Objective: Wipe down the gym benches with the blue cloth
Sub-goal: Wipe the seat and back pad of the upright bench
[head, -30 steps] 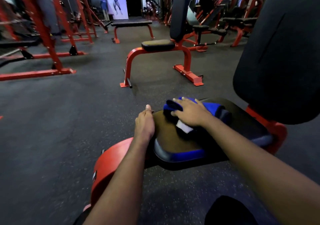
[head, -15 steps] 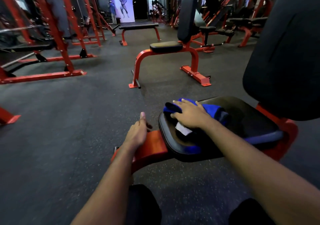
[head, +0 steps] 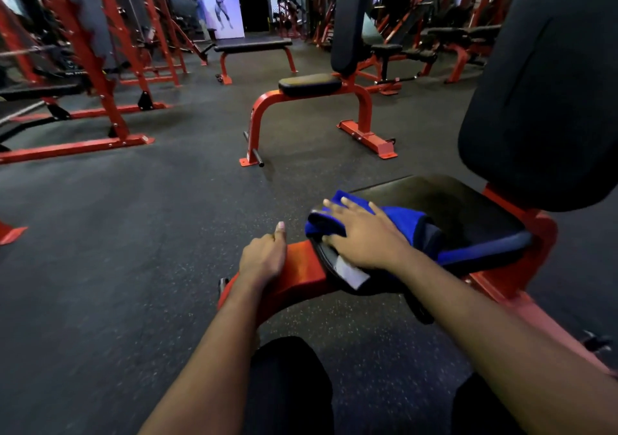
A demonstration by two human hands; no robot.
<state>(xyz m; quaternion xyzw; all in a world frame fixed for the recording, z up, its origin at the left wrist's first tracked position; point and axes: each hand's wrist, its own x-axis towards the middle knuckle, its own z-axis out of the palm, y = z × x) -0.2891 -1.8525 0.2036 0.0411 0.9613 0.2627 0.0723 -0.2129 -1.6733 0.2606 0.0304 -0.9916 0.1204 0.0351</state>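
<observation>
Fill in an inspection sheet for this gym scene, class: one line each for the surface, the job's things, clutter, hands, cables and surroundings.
Surface: black seat pad of the near bench, on a red frame, below a black back pad.
Job's things: blue cloth bunched on the seat's front end, a white tag showing under it.
Clutter: nothing seen.
Hands: right hand pressed flat on the cloth; left hand resting on the red frame beside the seat.
Cables: nothing seen clearly.
Surroundings: dark speckled floor; another seated bench and a flat bench beyond; red racks on the left.
</observation>
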